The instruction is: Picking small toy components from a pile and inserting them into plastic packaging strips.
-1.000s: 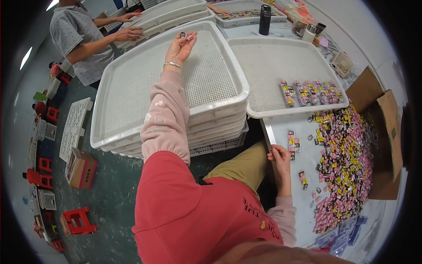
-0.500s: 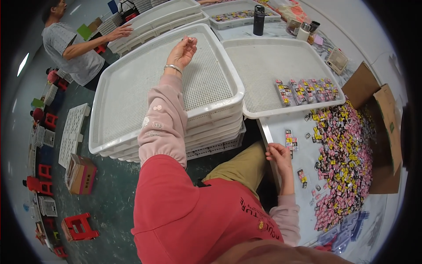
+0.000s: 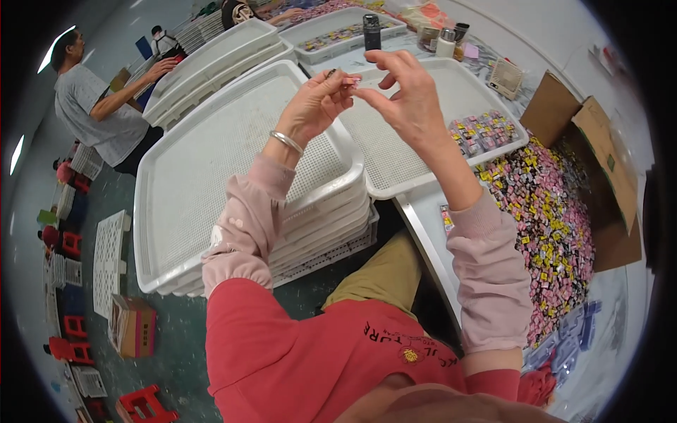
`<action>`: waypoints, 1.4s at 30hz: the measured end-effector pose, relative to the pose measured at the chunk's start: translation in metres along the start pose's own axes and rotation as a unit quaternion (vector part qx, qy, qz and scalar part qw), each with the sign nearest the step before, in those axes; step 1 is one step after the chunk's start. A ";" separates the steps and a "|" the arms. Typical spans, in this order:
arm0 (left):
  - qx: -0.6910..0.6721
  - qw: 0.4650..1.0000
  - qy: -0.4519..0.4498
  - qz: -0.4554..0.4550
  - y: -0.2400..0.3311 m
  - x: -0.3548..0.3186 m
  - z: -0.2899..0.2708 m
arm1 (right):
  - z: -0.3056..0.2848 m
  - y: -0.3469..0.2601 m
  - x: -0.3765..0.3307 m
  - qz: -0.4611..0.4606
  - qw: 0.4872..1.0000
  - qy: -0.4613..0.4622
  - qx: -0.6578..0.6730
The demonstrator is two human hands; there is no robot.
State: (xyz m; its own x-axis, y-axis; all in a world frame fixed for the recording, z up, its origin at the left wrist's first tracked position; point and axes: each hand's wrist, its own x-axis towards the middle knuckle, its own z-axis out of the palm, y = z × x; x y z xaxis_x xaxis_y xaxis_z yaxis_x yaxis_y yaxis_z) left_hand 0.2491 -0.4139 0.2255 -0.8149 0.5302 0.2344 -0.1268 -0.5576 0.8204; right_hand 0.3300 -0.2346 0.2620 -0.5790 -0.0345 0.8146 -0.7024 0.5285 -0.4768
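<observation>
My left hand, with a silver bangle at its wrist, pinches a small pink and dark piece above the right side of a large white perforated tray. Close beside it is my right hand, its thumb and forefinger spread apart. The right thumb tip comes near the pink piece; whether it touches cannot be made out. Below the right hand lies a second white tray with clear blocks of small pink, yellow and black pieces along its right end.
A big heap of loose small pieces covers the table at right, against an open cardboard box. A black bottle and a small beige fan stand behind. At left a person in grey reaches over stacked trays.
My right hand has risen from the table edge and come up beside my left hand. My left hand has shifted right and down a little, still pinching the piece. The whole view has tilted slightly.
</observation>
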 end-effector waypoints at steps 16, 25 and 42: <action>-0.020 0.987 -0.119 -0.105 -0.023 0.008 0.019 | -0.022 0.033 -0.022 0.278 0.906 -0.112 0.297; -0.045 0.985 -0.122 -0.112 -0.030 0.003 0.028 | -0.031 0.033 -0.038 0.273 0.879 -0.089 0.381; -0.002 0.984 -0.082 -0.157 -0.050 -0.009 0.060 | -0.076 0.025 -0.101 0.296 0.920 0.086 0.243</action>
State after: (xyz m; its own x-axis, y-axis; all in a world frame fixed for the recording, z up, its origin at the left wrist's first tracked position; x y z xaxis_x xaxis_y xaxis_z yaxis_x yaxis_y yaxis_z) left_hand 0.2964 -0.3528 0.2134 -0.6328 0.7727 0.0508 -0.3600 -0.3516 0.8642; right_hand 0.4024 -0.1532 0.1931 -0.8748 0.2947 0.3846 -0.4113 -0.0322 -0.9109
